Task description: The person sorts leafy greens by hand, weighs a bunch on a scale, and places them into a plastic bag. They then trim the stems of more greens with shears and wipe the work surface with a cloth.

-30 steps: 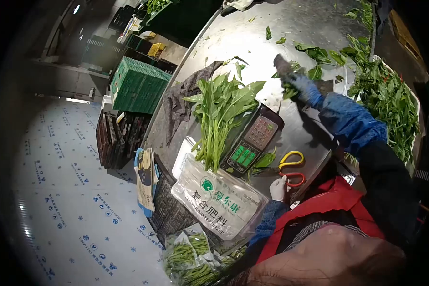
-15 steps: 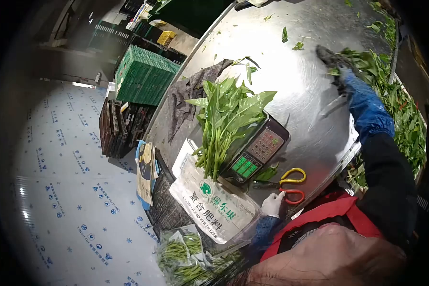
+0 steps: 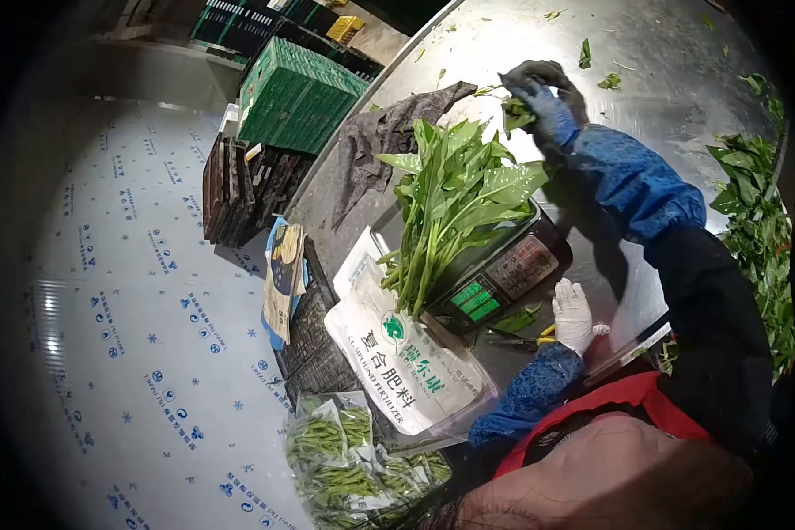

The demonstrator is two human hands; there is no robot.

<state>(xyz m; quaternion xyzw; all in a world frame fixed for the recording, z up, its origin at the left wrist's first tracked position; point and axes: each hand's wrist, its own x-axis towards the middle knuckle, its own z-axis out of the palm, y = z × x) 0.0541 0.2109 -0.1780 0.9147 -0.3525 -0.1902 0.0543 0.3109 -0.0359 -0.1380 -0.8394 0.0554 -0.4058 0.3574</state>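
Note:
My right hand point(image 3: 543, 110), in a dark-stained glove, is beyond the scale with its fingers bent round a leafy green stem point(image 3: 518, 115). The fingertips are partly hidden. My left hand point(image 3: 574, 318), in a white glove, lies with fingers stretched over the scissors, whose yellow handle point(image 3: 547, 335) shows beside it; the rest of the handles is covered. Between the hands stands a digital scale point(image 3: 526, 265) with lit green digits. A bunch of leafy green vegetable point(image 3: 450, 203) rests on it, stems pointing toward the printed fertilizer bag point(image 3: 397, 367).
A pile of loose greens point(image 3: 764, 247) lies at the right edge of the metal table. A dark cloth point(image 3: 384, 146) lies behind the scale. Bagged green stems point(image 3: 353, 459) are at the bottom. Green crates point(image 3: 296, 93) stand beyond the table's left edge. Scattered leaves point(image 3: 609, 81) dot the tabletop.
My right hand has moved left from the pile of greens to the stem behind the scale. My left hand has slid forward from the orange scissor handle and its fingers have straightened. The view has shifted.

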